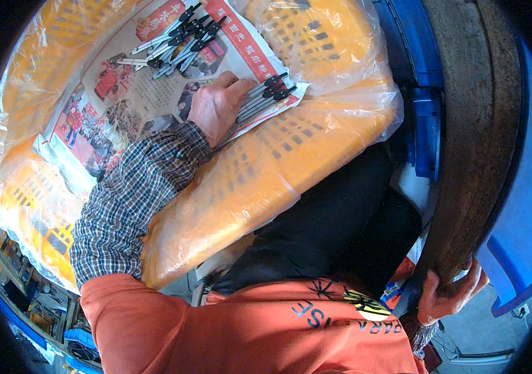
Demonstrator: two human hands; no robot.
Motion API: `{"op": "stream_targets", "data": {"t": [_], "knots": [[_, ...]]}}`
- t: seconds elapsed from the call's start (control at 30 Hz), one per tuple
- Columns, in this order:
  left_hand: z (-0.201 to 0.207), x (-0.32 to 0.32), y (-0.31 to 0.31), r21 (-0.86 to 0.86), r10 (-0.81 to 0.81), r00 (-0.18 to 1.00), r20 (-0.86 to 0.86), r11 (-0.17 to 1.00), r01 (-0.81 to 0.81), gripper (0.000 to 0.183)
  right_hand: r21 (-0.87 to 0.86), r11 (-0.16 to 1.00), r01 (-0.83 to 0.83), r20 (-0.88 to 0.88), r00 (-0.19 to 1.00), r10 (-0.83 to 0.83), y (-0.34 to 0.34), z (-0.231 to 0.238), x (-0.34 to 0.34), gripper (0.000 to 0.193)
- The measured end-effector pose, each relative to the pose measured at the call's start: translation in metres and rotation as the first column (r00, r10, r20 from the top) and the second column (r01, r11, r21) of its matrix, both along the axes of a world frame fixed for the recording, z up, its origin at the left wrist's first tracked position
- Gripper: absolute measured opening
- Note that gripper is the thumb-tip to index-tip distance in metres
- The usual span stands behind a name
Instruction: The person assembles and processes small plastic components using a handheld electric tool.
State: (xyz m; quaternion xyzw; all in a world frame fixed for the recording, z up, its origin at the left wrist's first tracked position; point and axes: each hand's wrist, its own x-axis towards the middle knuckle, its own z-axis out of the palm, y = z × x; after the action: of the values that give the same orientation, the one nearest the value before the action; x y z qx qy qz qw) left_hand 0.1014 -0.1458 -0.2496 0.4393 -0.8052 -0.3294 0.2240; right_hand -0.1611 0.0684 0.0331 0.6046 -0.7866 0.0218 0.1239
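Observation:
Slim silver rods with black ends lie in two groups on a printed paper sheet. At the far side is a loose, crisscrossed pile of rods. A neater row of rods lies side by side near the sheet's right edge. My left hand is closed with curled fingers at the left ends of that row, and the fingertips are partly hidden. My right hand is low at the right, beside the brown beam's lower end. Its fingers are bent toward the thumb, and what they hold is unclear.
Under the sheet is an orange perforated plastic crate wrapped in clear film. A curved brown beam runs down the right side, between blue plastic bins and a blue panel. Cluttered shelving stands at lower left.

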Motion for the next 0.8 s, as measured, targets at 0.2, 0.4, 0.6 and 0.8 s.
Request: {"op": "stream_targets", "data": {"t": [0.2,0.4,0.6,0.8], "knots": [[-0.006,-0.006,0.003,-0.022,-0.030,1.000,0.000,0.999,0.030,0.022,0.011,0.999,-0.050,-0.034,0.998,0.051,-0.002,-0.002,-0.001,0.064],[-0.006,-0.011,0.001,0.004,-0.038,0.999,-0.010,0.999,0.038,0.022,0.002,0.999,-0.052,0.004,0.999,0.052,-0.004,0.000,0.001,0.063],[-0.009,-0.012,-0.008,0.044,-0.042,0.997,-0.068,0.998,0.045,0.020,0.036,0.999,-0.037,-0.033,0.999,0.039,-0.004,0.002,0.001,0.064],[-0.013,-0.014,-0.004,0.007,-0.034,0.995,-0.099,0.999,0.035,0.017,0.021,0.999,-0.032,-0.012,0.999,0.033,-0.006,0.000,0.001,0.064]]}}
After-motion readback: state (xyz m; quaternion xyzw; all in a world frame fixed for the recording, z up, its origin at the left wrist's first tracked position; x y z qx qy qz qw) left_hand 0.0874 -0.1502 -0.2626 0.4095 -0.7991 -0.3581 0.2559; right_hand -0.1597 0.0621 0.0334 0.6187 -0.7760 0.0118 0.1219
